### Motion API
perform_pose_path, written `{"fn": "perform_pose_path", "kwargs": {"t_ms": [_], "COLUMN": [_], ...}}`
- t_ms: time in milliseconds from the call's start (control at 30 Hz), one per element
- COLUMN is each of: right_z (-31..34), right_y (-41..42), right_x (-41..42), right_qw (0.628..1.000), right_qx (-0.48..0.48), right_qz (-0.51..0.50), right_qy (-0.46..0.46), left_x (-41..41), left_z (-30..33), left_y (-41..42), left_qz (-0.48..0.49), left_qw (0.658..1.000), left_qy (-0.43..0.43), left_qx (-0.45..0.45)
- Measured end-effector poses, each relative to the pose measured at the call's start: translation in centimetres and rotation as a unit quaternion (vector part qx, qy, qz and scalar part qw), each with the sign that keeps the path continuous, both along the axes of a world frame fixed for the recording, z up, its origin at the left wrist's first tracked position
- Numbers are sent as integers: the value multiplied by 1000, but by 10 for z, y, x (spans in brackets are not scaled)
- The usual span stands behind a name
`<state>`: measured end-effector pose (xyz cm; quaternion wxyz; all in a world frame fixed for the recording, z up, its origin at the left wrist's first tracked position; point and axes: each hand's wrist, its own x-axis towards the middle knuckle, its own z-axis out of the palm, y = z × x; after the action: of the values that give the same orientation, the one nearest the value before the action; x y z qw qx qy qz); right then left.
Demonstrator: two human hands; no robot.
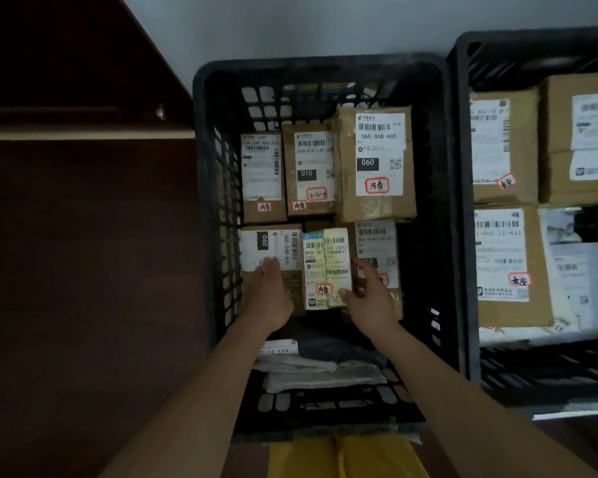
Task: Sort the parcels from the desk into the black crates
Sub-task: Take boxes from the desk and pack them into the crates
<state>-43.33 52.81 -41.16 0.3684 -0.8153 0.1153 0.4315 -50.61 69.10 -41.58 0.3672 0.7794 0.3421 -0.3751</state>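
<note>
Small parcel upright in crate, long axis away between hands.

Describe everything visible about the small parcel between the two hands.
The small parcel is a narrow brown cardboard box, its top nearly covered by wrinkled white and yellowish labels with barcodes, plus a red-bordered handwritten sticker. It lies flat in the near row of the left black crate, between two other boxes. The right hand touches its right edge with thumb and fingers; the left hand lies open beside its left edge.
</note>
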Motion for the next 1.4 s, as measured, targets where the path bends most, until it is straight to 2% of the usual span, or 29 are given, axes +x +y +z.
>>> {"fn": "perform_pose_path", "kwargs": {"t_ms": [100,167,367,467,567,633,733,833,1033,1167,1400], "right_z": [-3,-3,-16,-14,1,17,33,34,25,9,-8], "right_y": [-3,-6,-8,-10,-9,-5,9,33,98,123,124], "right_x": [3,8,20,18,14,11,5,10,61,86,100], "right_qw": [1000,1000,1000,1000,999,999,995,992,974,954,882], "right_qx": [6,1,-10,-1,9,28,67,95,160,158,71], "right_qz": [5,15,27,27,28,37,54,61,117,213,456], "right_qy": [-9,-2,-3,-4,-23,-26,-50,-52,-113,-138,-96], "left_x": [4,9,19,30,33,30,21,22,55,71,77], "left_z": [-2,-1,0,10,28,44,53,57,44,33,22], "left_y": [-4,-6,-2,-3,-8,-11,-12,-3,29,43,49], "left_qz": [-31,-44,-80,-83,57,176,302,350,297,215,129], "left_qw": [998,997,993,990,990,972,943,928,920,958,987], "left_qy": [-2,21,79,115,35,-15,-66,-111,-253,-179,-96], "left_qx": [50,52,26,-25,-121,-154,-128,-67,42,64,-8]}}
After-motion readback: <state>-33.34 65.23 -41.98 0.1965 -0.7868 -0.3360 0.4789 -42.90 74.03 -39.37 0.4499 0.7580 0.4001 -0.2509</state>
